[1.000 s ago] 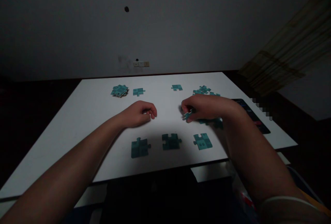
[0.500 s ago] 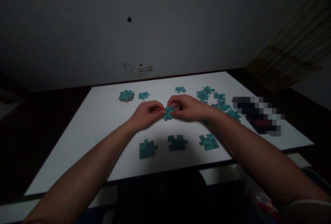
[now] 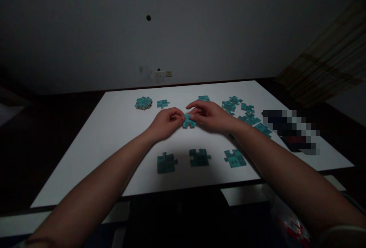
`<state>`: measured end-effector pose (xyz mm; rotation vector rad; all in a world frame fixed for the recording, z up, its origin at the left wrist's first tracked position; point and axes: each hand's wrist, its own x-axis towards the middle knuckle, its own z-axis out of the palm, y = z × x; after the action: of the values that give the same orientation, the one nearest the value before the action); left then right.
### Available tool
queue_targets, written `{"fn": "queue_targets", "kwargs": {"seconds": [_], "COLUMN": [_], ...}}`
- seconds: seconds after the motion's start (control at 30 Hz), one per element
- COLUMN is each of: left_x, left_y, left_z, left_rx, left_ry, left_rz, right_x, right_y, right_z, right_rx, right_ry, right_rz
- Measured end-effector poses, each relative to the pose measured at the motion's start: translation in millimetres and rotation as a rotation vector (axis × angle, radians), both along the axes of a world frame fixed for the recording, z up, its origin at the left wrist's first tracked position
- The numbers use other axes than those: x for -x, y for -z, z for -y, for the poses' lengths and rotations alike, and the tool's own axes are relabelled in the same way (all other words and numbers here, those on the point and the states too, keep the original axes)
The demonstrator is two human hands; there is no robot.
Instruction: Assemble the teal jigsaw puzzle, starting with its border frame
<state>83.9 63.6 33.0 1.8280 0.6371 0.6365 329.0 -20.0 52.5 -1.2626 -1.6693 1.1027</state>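
Observation:
Over the middle of the table, a teal jigsaw piece point(image 3: 189, 121) is held between my two hands. My left hand point(image 3: 168, 122) pinches its left edge with thumb and fingers. On the opposite edge lies the thumb of my right hand point(image 3: 211, 115), whose index finger stretches out above the piece. Nearer to me, three teal jigsaw pieces lie apart in a row: a left one point(image 3: 166, 163), a middle one point(image 3: 199, 158) and a right one point(image 3: 235, 158). Beyond my right hand, another piece point(image 3: 203, 98) is partly covered.
On the white table point(image 3: 94, 145), a stack of jigsaw pieces point(image 3: 143, 103) stands at the far left, beside a single piece point(image 3: 162, 103). Several loose pieces point(image 3: 248, 118) lie at the right, partly behind my forearm. A blurred dark object point(image 3: 288, 129) rests near the right edge.
The held jigsaw piece has been turned, and its notched edge now faces me. My right index finger has lifted and straightened. The whole view has shifted slightly.

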Motion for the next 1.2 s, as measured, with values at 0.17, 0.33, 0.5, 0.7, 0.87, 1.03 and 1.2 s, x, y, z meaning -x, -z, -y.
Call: {"fn": "queue_targets", "kwargs": {"seconds": [0.17,0.33,0.5,0.7,0.87,1.03,1.2], "left_x": [-1,0,0,-3,2,10,11], "left_y": [4.9,7.7,7.3,6.3,2.4,-2.5,-2.7], "left_z": [-2,-4,-4,-6,-5,1,5], "left_rx": [-0.033,-0.013,0.021,0.043,-0.033,-0.241,-0.280], "left_ry": [-0.052,-0.074,-0.097,-0.106,-0.138,-0.076,-0.045], "left_rz": [-0.009,0.002,0.002,0.017,-0.043,-0.173,-0.259], "right_x": [-8,-12,-6,-4,0,9,16], "right_y": [3.8,2.5,1.5,-3.6,-18.4,-23.2,-16.0], "right_z": [-5,-1,5,7,-6,-47,-72], "right_rx": [-0.104,-0.253,-0.564,-0.658,-0.560,-0.350,-0.268], "right_ry": [0.109,0.098,-0.003,-0.041,-0.015,0.056,0.215], "right_rz": [-0.033,0.160,0.481,0.763,0.991,1.203,1.291]}}
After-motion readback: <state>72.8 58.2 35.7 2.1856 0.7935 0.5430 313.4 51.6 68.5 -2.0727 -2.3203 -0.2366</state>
